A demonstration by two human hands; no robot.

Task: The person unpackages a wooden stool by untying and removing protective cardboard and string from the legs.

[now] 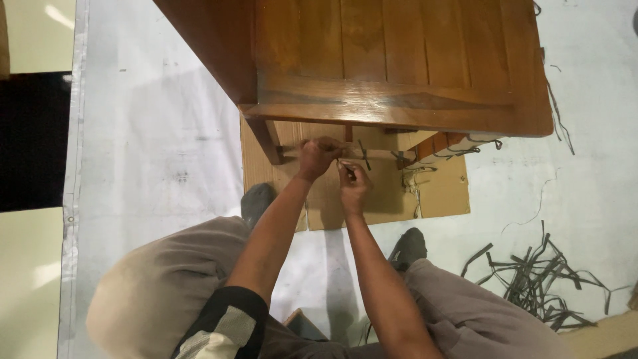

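— What are the hands doing?
— The right hand pinches a thin dark strap; the left hand, just beside it, is curled shut around the wooden rail the strap crosses, under the brown wooden cabinet.
— And around them?
— Beneath both hands lies a flat tan cardboard sheet. Well off to the right hand's side sits a heap of cut dark straps.
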